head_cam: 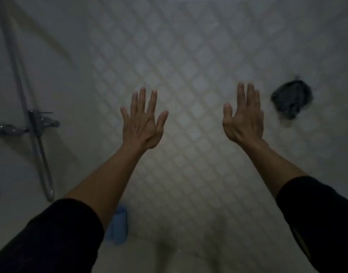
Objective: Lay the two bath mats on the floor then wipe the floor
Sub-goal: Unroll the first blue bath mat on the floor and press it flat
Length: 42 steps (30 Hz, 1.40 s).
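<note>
Hands stretch out over a pale tiled floor patterned with a diamond grid, both seen from the back with dark sleeves pushed up the forearms. The left hand has its fingers straight and spread, its grip released and holding nothing. The right hand likewise has straight fingers held closer together, grip released, nothing in it.

A dark grey crumpled cloth lies on the floor just to the right of the right hand, apart from it. A light blue rolled piece of fabric lies on the floor near the bottom, partly hidden behind the left forearm; whether it is a bath mat cannot be told in the dim light.

On the pale wall at the left, a chrome shower mixer tap sits with a grey hose looping down below it. No laid-out mat shows on the floor.
</note>
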{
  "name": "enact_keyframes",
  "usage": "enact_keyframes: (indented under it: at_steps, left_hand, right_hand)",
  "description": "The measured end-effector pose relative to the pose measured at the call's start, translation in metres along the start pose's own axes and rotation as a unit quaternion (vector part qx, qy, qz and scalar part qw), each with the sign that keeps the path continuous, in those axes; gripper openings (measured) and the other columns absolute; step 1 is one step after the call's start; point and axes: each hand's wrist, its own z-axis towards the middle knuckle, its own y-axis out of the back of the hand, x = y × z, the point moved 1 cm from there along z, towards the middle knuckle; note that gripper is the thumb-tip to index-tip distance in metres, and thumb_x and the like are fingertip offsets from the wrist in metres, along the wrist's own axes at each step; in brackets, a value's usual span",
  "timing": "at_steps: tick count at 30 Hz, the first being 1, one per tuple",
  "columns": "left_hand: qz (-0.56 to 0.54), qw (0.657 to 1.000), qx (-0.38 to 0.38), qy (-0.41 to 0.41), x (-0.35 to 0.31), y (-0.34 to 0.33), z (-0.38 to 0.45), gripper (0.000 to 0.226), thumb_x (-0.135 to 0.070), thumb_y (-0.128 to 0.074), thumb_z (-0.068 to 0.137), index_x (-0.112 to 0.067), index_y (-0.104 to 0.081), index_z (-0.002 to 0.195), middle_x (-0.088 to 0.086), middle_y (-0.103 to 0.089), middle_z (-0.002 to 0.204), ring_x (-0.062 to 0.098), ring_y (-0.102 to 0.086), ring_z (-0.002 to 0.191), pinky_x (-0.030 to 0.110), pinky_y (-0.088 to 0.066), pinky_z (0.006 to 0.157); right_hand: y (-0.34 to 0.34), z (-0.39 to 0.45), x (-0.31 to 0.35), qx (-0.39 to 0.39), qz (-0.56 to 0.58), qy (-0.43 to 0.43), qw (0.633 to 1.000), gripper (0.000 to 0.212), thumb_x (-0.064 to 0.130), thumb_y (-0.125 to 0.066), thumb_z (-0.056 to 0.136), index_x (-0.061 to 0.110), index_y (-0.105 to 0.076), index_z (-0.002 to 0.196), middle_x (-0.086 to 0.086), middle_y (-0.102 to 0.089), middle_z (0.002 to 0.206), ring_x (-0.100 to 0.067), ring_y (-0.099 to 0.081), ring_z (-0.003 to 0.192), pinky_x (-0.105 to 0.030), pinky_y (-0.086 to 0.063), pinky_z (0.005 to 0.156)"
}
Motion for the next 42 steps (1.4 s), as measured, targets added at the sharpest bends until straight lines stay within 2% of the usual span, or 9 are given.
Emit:
enact_keyframes:
  at_steps: [9, 14, 22, 28, 30, 33, 36, 39, 42]
  left_hand:
    - [-0.015, 0.989, 0.088, 0.116, 0.161, -0.079, -0.007, 0.068, -0.061, -0.019, 0.101, -0.029, -0.004, 0.160, 0.002, 0.004, 0.168, 0.022, 0.003, 0.155, 0.056, -0.003, 0.123]
    - [-0.017, 0.974, 0.137, 0.180, 0.250, -0.120, -0.053, 0.067, -0.054, -0.031, 0.103, -0.020, -0.015, 0.159, 0.011, -0.011, 0.166, 0.029, -0.012, 0.152, 0.057, -0.016, 0.121]
    - [0.027, 0.945, 0.199, 0.259, 0.341, -0.193, -0.070, 0.069, -0.047, -0.040, 0.102, -0.013, -0.018, 0.157, 0.019, -0.017, 0.163, 0.036, -0.022, 0.148, 0.054, -0.026, 0.118]
    - [0.045, 0.909, 0.267, 0.318, 0.390, -0.279, -0.056, 0.076, -0.032, -0.059, 0.097, -0.010, -0.017, 0.157, 0.019, -0.020, 0.161, 0.037, -0.034, 0.141, 0.046, -0.033, 0.115]
    - [0.043, 0.892, 0.290, 0.344, 0.405, -0.312, -0.052, 0.077, -0.029, -0.061, 0.096, -0.009, -0.019, 0.157, 0.019, -0.023, 0.159, 0.038, -0.040, 0.137, 0.044, -0.036, 0.112]
    - [0.028, 0.868, 0.309, 0.387, 0.430, -0.375, -0.056, 0.075, -0.025, -0.064, 0.095, -0.006, -0.024, 0.155, 0.021, -0.029, 0.157, 0.036, -0.037, 0.139, 0.040, -0.033, 0.113]
    - [0.017, 0.846, 0.332, 0.417, 0.457, -0.441, -0.080, 0.075, -0.024, -0.066, 0.093, -0.005, -0.026, 0.155, 0.021, -0.033, 0.154, 0.036, -0.038, 0.139, 0.040, -0.033, 0.113]
    - [0.010, 0.826, 0.365, 0.430, 0.489, -0.506, -0.114, 0.076, -0.024, -0.066, 0.093, -0.006, -0.024, 0.155, 0.020, -0.032, 0.155, 0.035, -0.036, 0.140, 0.041, -0.033, 0.113]
    - [0.007, 0.821, 0.380, 0.426, 0.524, -0.573, -0.153, 0.075, -0.025, -0.065, 0.094, -0.009, -0.024, 0.155, 0.018, -0.032, 0.156, 0.033, -0.036, 0.140, 0.039, -0.033, 0.112]
  right_hand:
    - [-0.193, -0.025, 0.036, 0.127, 0.030, 0.004, 0.991, 0.064, 0.044, -0.037, 0.100, 0.030, -0.011, 0.157, 0.001, -0.006, 0.166, -0.021, -0.008, 0.152, -0.048, -0.019, 0.120]
    - [-0.294, -0.064, 0.042, 0.243, 0.063, -0.025, 0.968, 0.065, 0.038, -0.042, 0.099, 0.026, -0.014, 0.157, -0.003, -0.012, 0.165, -0.025, -0.013, 0.151, -0.047, -0.019, 0.120]
    - [-0.438, -0.087, 0.053, 0.347, 0.115, -0.016, 0.931, 0.065, 0.028, -0.049, 0.098, 0.021, -0.020, 0.156, -0.007, -0.024, 0.160, -0.027, -0.028, 0.144, -0.041, -0.027, 0.115]
    - [-0.555, -0.084, 0.032, 0.408, 0.145, -0.023, 0.901, 0.063, 0.011, -0.055, 0.091, 0.013, -0.032, 0.151, -0.015, -0.043, 0.145, -0.033, -0.043, 0.131, -0.038, -0.037, 0.105]
    - [-0.593, -0.085, 0.017, 0.438, 0.135, -0.032, 0.888, 0.061, 0.011, -0.056, 0.091, 0.015, -0.035, 0.149, -0.015, -0.047, 0.140, -0.032, -0.047, 0.126, -0.038, -0.040, 0.101]
    - [-0.665, -0.096, -0.012, 0.493, 0.108, -0.054, 0.862, 0.059, 0.014, -0.054, 0.092, 0.018, -0.035, 0.148, -0.012, -0.047, 0.139, -0.031, -0.047, 0.127, -0.037, -0.039, 0.103]
    - [-0.733, -0.126, -0.034, 0.534, 0.108, -0.075, 0.835, 0.057, 0.012, -0.055, 0.092, 0.017, -0.039, 0.146, -0.013, -0.048, 0.137, -0.032, -0.052, 0.121, -0.035, -0.041, 0.100]
    - [-0.799, -0.174, -0.052, 0.565, 0.118, -0.086, 0.812, 0.056, 0.012, -0.056, 0.091, 0.018, -0.042, 0.145, -0.013, -0.049, 0.136, -0.031, -0.053, 0.119, -0.039, -0.045, 0.101]
    - [-0.865, -0.232, -0.068, 0.578, 0.126, -0.087, 0.802, 0.055, 0.012, -0.057, 0.092, 0.020, -0.042, 0.145, -0.011, -0.050, 0.136, -0.027, -0.053, 0.121, -0.041, -0.046, 0.102]
